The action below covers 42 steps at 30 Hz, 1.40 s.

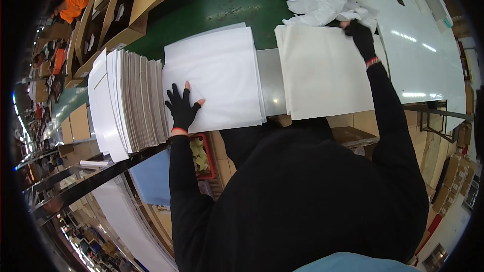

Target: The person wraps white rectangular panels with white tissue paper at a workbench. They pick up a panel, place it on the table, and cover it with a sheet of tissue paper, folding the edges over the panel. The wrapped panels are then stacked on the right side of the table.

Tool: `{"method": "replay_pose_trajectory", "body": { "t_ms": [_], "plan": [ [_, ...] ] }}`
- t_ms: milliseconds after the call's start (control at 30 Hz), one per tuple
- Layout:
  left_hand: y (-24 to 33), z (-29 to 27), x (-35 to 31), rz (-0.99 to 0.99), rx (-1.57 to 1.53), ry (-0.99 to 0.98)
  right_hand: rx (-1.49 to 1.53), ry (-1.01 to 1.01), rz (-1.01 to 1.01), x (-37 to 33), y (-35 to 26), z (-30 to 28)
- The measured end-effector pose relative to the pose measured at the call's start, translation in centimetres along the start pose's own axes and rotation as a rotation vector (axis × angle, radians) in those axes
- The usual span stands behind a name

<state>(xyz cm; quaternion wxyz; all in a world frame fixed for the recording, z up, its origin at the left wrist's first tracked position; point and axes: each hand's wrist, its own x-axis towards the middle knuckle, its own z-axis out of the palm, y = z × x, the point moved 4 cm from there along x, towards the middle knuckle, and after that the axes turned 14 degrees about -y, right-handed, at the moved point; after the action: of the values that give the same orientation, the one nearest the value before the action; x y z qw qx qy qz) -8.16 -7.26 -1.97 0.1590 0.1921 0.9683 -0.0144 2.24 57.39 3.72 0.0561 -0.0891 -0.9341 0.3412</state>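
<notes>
Fingers (177, 95) of the left hand (181, 112), in a black fingerless glove, lie spread flat on a stack of white sheets (217, 78), seemingly to steady it on the counter (270, 83). The right hand (360, 34) pinches the far corner of a second white stack (322, 70), beside crumpled white wrapping (325, 1). A red crate (201, 157) below holds yellowish items; open cardboard boxes (126, 15) stand beyond.

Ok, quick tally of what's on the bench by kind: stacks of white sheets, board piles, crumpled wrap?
Flat stacks of white sheets: 2, one under the left hand at, one under the right hand at
Leaning pile of boards: 1
Heap of crumpled white wrap: 1
Total: 4
</notes>
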Motion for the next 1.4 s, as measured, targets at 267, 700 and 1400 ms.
{"method": "replay_pose_trajectory", "body": {
  "t_ms": [267, 700, 1400],
  "plan": [
    [3.5, 0.3, -1.8, 0.047, -0.251, 0.166, -0.224, -0.459, 0.001, -14.3, -6.9, 7.9],
    [27.9, -9.3, -4.3, 0.714, -0.395, 0.236, 0.663, -0.765, -0.195, -11.9, -19.8, 10.0],
    [10.0, -11.8, -6.4, 0.386, -1.44, 0.543, -0.192, -0.01, 0.039, -17.9, -2.2, 10.9]
  ]
}}
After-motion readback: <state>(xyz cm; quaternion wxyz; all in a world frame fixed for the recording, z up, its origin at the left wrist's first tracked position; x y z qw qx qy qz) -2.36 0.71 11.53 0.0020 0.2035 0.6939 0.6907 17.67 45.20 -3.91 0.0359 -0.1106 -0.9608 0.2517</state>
